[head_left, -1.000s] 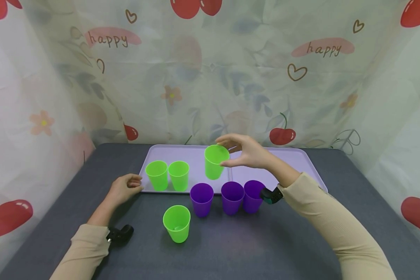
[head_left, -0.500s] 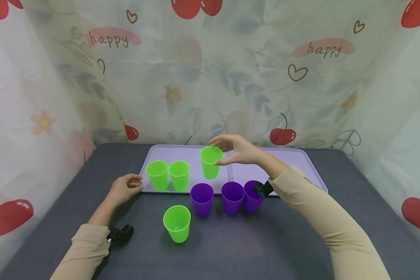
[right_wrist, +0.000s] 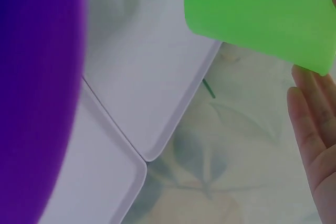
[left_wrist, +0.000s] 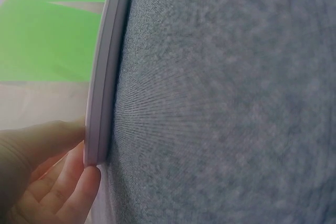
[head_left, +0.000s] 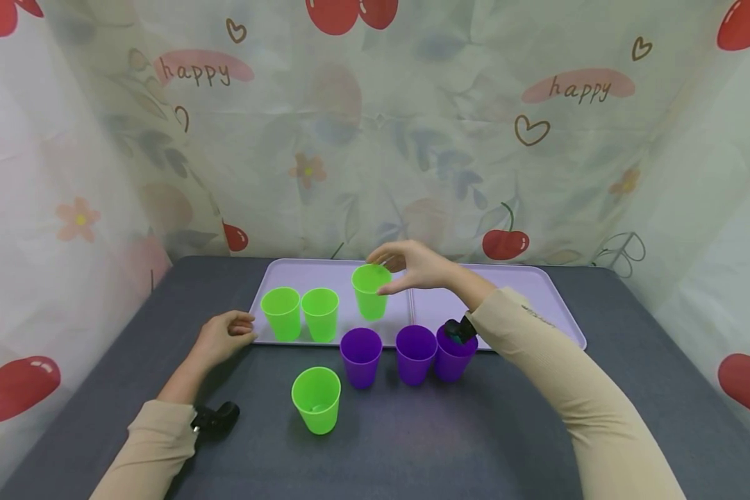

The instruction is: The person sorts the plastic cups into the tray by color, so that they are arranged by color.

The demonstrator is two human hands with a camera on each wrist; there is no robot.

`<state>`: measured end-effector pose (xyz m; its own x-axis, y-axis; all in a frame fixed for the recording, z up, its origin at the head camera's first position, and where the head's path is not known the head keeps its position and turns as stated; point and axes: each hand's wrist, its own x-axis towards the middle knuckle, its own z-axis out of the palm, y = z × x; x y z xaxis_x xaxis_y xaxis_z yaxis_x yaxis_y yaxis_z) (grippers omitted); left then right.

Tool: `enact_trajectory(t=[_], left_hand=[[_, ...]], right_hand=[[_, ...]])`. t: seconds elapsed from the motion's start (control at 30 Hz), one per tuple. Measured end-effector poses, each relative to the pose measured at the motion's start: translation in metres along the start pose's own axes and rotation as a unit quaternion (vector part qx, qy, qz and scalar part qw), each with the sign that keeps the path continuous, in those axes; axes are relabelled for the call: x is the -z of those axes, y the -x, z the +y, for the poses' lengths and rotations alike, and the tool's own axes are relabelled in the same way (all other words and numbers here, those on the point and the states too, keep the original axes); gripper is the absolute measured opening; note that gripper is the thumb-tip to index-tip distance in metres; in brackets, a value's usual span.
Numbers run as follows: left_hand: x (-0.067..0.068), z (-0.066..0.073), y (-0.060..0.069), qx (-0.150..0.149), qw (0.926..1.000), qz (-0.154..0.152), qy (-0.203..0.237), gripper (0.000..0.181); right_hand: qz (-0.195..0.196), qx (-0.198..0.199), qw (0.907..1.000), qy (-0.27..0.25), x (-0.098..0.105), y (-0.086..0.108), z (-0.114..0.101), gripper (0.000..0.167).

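Note:
My right hand (head_left: 420, 269) holds a bright green cup (head_left: 367, 298) by its rim, upright over the back right of the left lilac tray (head_left: 344, 271). Whether its base touches the tray cannot be told. Fingertips touch this cup (right_wrist: 257, 17) in the right wrist view. Two more green cups, one at the left (head_left: 281, 314) and one beside it (head_left: 321, 315), stand at that tray's front. With thumb and fingers, my left hand (head_left: 225, 335) pinches the tray's front left corner; the tray's edge (left_wrist: 100, 108) lies between them in the left wrist view.
A second lilac tray (head_left: 512, 279) adjoins on the right. Before the trays stand three purple cups, left (head_left: 360, 361), middle (head_left: 415, 357) and right (head_left: 453, 361). Another green cup (head_left: 316, 403) stands nearer on the dark grey table (head_left: 412, 451). Behind hangs a printed curtain (head_left: 375, 139).
My right hand has carried the green cup a little to the left and slightly lower over the left tray. The left hand and the other cups stay where they were.

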<state>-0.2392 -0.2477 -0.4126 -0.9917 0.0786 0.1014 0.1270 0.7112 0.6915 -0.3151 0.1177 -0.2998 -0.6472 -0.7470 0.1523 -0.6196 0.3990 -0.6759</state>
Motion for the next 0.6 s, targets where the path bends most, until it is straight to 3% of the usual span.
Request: enact_trajectory(t=[0.27, 0.6], left_hand=[[0.0, -0.001, 0.0, -0.002, 1.0, 0.004, -0.004, 0.033], [0.0, 0.0, 0.0, -0.004, 1.0, 0.004, -0.005, 0.033]], right_hand=[[-0.037, -0.007, 0.9993, 0.003, -0.007, -0.01, 0.004, 0.053], [-0.056, -0.025, 0.998, 0.015, -0.011, -0.018, 0.008, 0.052]])
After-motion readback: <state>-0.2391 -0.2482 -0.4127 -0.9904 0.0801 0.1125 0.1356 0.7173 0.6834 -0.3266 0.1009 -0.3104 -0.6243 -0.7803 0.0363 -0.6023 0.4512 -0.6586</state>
